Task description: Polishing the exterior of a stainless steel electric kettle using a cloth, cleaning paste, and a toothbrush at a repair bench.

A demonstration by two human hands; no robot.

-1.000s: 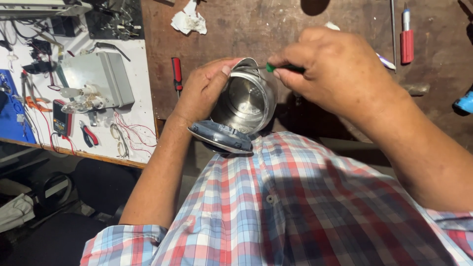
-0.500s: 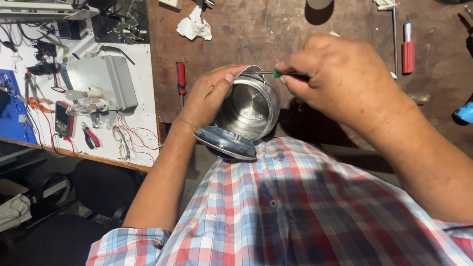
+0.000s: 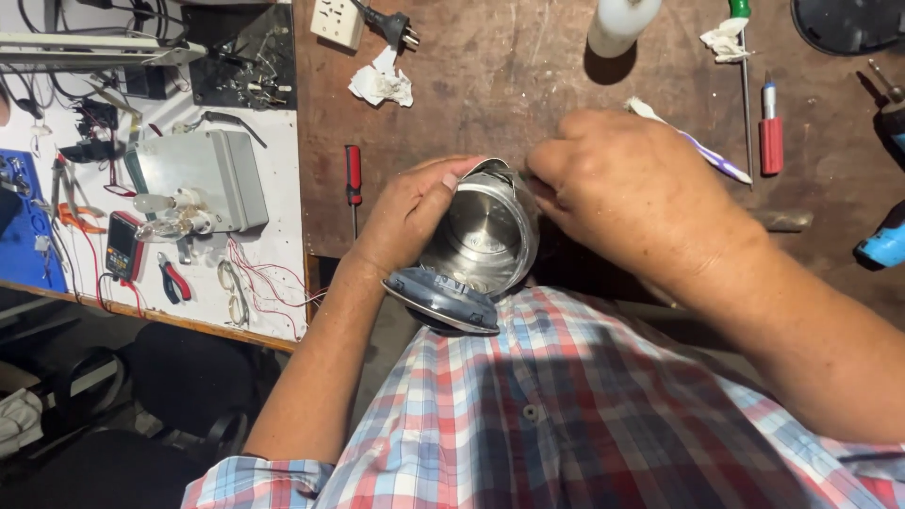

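Steel kettle (image 3: 485, 231) gripped at its rim by curled left hand (image 3: 410, 212); right hand (image 3: 627, 193) closed at the mouth, contents hidden.

A single head camera looks steeply down, close over the person's chest and both hands; the workbench (image 3: 566, 85) fills the upper frame.

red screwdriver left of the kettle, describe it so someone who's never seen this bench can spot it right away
Start at the brown wooden bench, then find the steel kettle the person holds at its near edge. Just beyond the left hand, near the white board, lies the small screwdriver. It has a short red handle, black collar and thin shaft pointing toward the person.
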